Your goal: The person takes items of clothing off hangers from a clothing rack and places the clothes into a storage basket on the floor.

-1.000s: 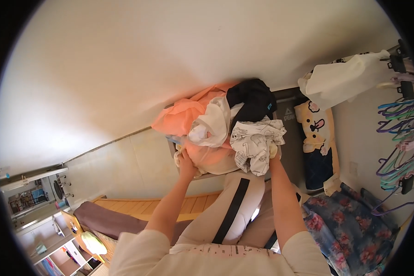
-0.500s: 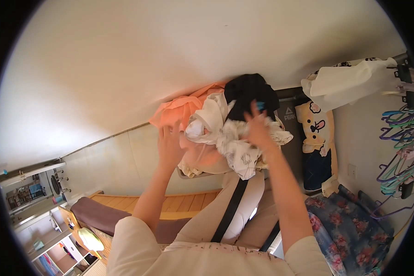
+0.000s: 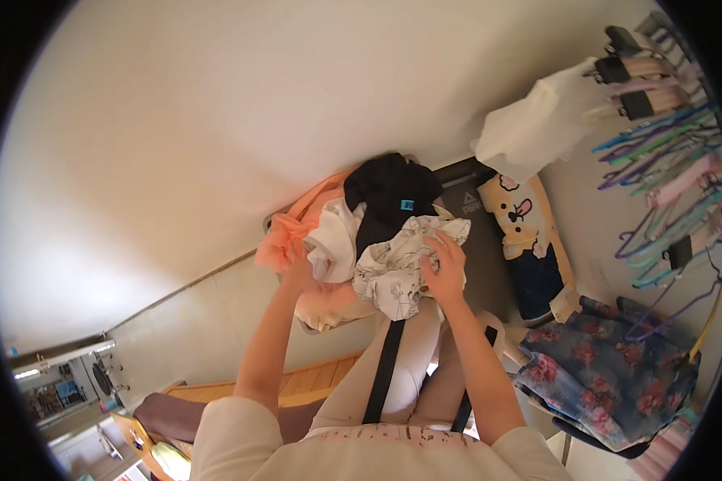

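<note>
A heap of clothes lies in front of me on a grey suitcase-like surface. My left hand (image 3: 299,271) rests at the heap's left side, between a bright orange garment (image 3: 277,240) and a plain white garment (image 3: 334,232); its fingertips are partly sunk in the cloth. My right hand (image 3: 448,272) grips the right edge of a white garment with dark line drawings (image 3: 389,268), thumb and fingers on either side of the fabric. Behind it lies a black garment (image 3: 389,188) with a small blue patch. Under the heap's near side, a pale peach cloth (image 3: 329,303) shows.
A dog-shaped plush cushion (image 3: 521,212) lies right of the heap on the dark grey surface (image 3: 485,276). Hangers (image 3: 658,152) and a white cloth (image 3: 537,120) hang at right. Floral blue fabric (image 3: 606,373) lies near right. A wooden bench (image 3: 297,381) stands behind the heap's near-left side.
My right hand has come down onto the patterned garment, which is now more spread out. My left hand has moved onto the orange and white cloth. The view has turned slightly right.
</note>
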A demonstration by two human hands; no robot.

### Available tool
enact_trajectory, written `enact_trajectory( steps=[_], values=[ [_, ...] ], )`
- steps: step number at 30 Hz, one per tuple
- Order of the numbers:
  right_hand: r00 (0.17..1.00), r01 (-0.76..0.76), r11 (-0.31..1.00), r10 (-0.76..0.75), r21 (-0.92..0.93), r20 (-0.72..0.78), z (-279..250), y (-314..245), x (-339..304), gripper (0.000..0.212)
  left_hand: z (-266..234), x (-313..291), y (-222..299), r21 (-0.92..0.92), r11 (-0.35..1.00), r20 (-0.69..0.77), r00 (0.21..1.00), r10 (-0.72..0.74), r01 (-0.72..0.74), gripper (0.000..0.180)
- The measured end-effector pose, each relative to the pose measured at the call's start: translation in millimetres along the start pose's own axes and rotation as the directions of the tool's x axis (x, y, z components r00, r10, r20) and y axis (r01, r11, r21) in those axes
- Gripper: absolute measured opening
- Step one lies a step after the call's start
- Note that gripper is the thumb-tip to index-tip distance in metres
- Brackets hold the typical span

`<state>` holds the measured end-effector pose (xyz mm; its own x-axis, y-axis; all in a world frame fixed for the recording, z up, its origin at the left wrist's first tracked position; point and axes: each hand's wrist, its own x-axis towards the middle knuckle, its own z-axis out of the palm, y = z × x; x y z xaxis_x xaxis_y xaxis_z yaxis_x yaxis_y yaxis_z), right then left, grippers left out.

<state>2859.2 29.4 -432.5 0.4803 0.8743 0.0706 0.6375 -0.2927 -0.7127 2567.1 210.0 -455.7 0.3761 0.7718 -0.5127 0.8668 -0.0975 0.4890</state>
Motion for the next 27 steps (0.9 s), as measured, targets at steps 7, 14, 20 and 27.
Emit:
enact_trajectory(
  steps=[7,14,20,27],
  values=[
    [0.944,-0.150,0.987,0.159,-0.053,0.290,39,47,-34,0.047,15,-82,178,0.435,0.695,0.272,0.820,0.504,-0.572,0.080],
    [0.969,-0.034,0.971,-0.027,0.238,0.245,-8,75,-32,0.046,104,-17,165,0.683,0.549,0.415,0.874,0.252,-0.482,0.065],
    [0.901,-0.426,0.898,0.408,0.113,0.148,-192,-24,-159,0.032,55,-113,173,0.667,0.700,0.273,0.958,0.087,-0.254,0.059],
    [0.423,-0.505,0.862,0.276,0.029,-0.863,-479,-125,-243,0.030,40,-175,305,0.342,0.696,0.626,0.706,0.332,-0.631,0.042]
  ],
)
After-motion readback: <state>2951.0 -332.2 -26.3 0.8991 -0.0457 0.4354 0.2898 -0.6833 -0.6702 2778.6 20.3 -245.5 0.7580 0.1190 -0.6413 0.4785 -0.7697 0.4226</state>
